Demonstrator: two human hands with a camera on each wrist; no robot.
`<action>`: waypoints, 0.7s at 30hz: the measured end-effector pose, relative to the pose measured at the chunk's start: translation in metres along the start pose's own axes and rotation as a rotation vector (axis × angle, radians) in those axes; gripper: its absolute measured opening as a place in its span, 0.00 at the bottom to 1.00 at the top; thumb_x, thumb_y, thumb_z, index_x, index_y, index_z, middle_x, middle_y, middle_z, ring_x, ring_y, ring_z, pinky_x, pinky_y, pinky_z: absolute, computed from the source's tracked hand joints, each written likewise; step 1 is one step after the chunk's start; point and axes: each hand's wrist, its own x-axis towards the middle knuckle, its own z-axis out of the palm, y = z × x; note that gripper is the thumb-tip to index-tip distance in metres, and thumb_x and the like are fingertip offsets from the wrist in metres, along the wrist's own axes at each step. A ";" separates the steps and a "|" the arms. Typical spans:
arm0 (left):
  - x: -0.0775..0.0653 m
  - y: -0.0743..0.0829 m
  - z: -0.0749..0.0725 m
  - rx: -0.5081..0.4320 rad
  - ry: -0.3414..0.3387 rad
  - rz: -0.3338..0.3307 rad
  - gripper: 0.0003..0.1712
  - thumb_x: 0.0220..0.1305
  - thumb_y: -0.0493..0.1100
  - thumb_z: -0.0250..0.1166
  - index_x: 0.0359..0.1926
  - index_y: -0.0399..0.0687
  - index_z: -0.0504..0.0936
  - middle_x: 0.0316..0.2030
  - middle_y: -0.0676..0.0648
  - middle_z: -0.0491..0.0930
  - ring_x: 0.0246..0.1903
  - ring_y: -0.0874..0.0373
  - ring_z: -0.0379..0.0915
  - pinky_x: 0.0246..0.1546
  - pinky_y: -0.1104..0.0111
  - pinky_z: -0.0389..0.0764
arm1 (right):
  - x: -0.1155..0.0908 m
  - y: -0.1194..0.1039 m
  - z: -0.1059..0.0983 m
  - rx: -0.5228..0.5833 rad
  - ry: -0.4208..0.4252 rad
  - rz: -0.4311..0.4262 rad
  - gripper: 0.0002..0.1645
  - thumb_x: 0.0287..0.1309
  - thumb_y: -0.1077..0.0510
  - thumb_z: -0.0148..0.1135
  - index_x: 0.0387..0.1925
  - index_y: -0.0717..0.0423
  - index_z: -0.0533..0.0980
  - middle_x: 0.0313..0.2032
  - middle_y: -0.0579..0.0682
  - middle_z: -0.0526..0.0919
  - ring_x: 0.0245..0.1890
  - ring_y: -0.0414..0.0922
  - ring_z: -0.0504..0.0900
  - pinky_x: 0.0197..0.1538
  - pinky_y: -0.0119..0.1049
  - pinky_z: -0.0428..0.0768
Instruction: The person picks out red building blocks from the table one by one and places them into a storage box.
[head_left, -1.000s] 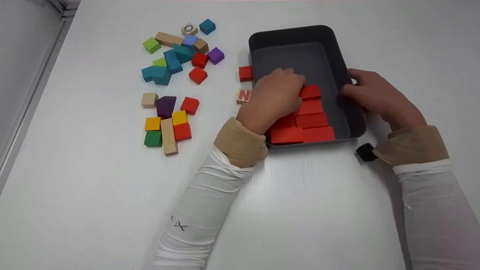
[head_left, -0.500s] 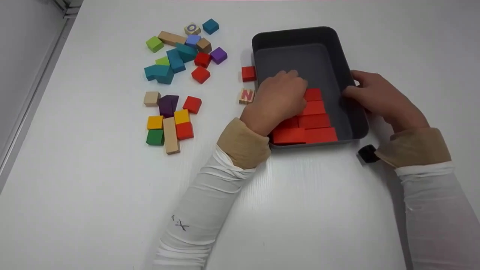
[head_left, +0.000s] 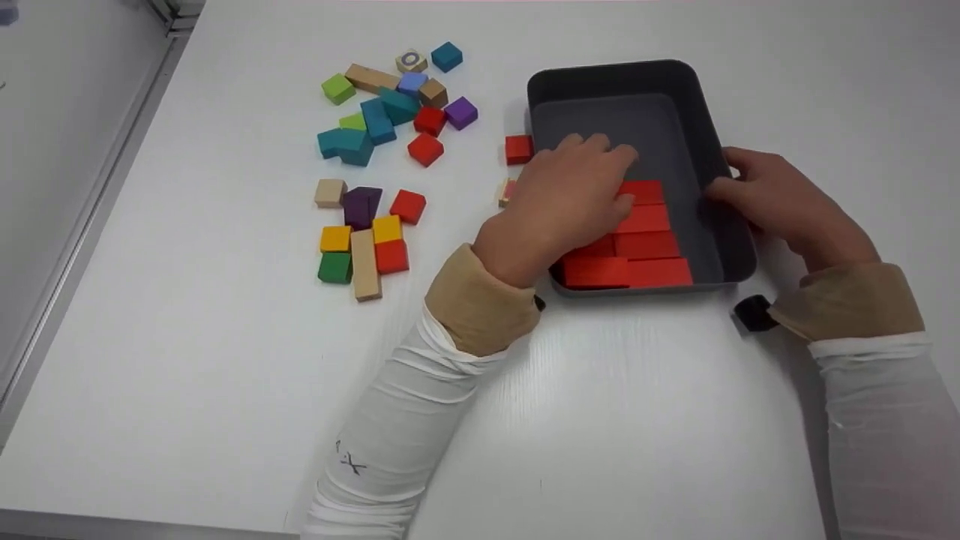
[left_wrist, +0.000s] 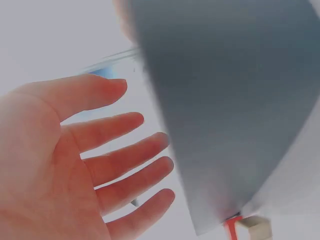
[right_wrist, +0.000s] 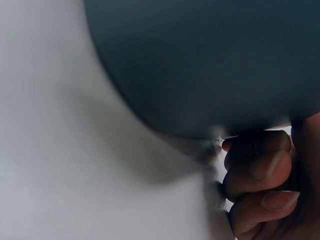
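Note:
A dark grey tray (head_left: 622, 120) stands on the white table, with red blocks (head_left: 649, 244) lying in rows in its near part. My left hand (head_left: 566, 199) hovers over the tray's left side, fingers relaxed and spread. In the left wrist view, that same left hand (left_wrist: 100, 155) shows nothing in its palm, and the tray wall (left_wrist: 215, 90) is beside its fingertips. On the tray's right wall, my right hand (head_left: 787, 202) grips the rim, thumb on the inside. Curled fingers (right_wrist: 260, 175) appear under the tray edge in the right wrist view. Some red blocks are hidden beneath the left hand.
Left of the tray are a red block (head_left: 518, 150) and a partly hidden letter block (head_left: 506, 193). Farther left lie two groups of mixed blocks, including a purple cube (head_left: 461, 112) and a natural wood bar (head_left: 366, 264). The table's left edge (head_left: 97, 225) meets a grey panel.
My left hand has lifted slightly and its fingers have spread apart from the red blocks. The whole scene has shifted rightward in view. My right hand keeps its grip on the tray.

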 end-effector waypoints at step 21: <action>-0.052 -0.086 -0.020 -0.126 0.054 -0.296 0.36 0.74 0.60 0.60 0.78 0.58 0.66 0.74 0.48 0.70 0.73 0.50 0.66 0.69 0.53 0.76 | 0.001 0.002 -0.001 0.013 -0.004 0.015 0.30 0.71 0.48 0.46 0.69 0.54 0.68 0.31 0.37 0.80 0.30 0.38 0.77 0.32 0.34 0.75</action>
